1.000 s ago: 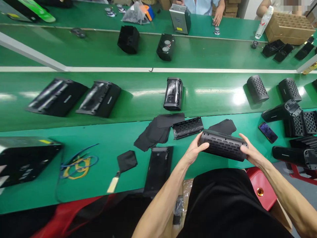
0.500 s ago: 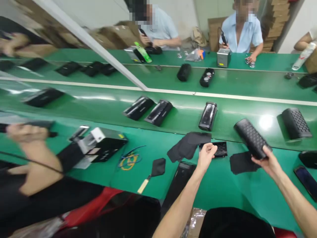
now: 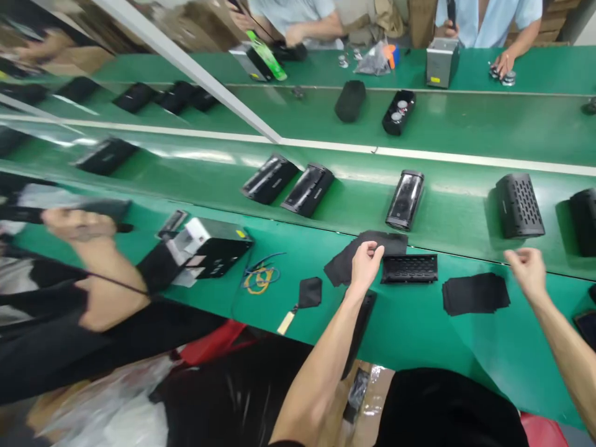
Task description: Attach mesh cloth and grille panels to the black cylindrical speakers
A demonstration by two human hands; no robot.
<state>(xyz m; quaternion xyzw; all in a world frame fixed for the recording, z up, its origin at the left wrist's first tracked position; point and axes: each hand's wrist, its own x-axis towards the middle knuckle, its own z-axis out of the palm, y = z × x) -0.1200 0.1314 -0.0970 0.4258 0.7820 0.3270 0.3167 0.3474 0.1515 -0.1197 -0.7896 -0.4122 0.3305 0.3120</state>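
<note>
My left hand (image 3: 365,264) is closed in a pinch on the edge of a pile of black fabric sheets (image 3: 342,264) on the green bench. A black perforated grille plate (image 3: 410,268) lies just right of that hand. My right hand (image 3: 528,273) hovers with loosely spread fingers and holds nothing, above a second pile of black fabric (image 3: 475,293). The black perforated speaker shell (image 3: 519,205) stands on the conveyor belt beyond my right hand, apart from it.
Other speaker bodies (image 3: 404,200) (image 3: 310,189) (image 3: 270,180) lie on the belt (image 3: 447,217). A co-worker's hand (image 3: 79,225) holds a tool at the left, near a black box (image 3: 214,248), coiled wires (image 3: 258,277) and a small scraper (image 3: 300,298). People work across the far belt.
My right hand has set the perforated shell on the belt and let go. My left hand left the shell, reached to the fabric pile and pinched it. The view swung left.
</note>
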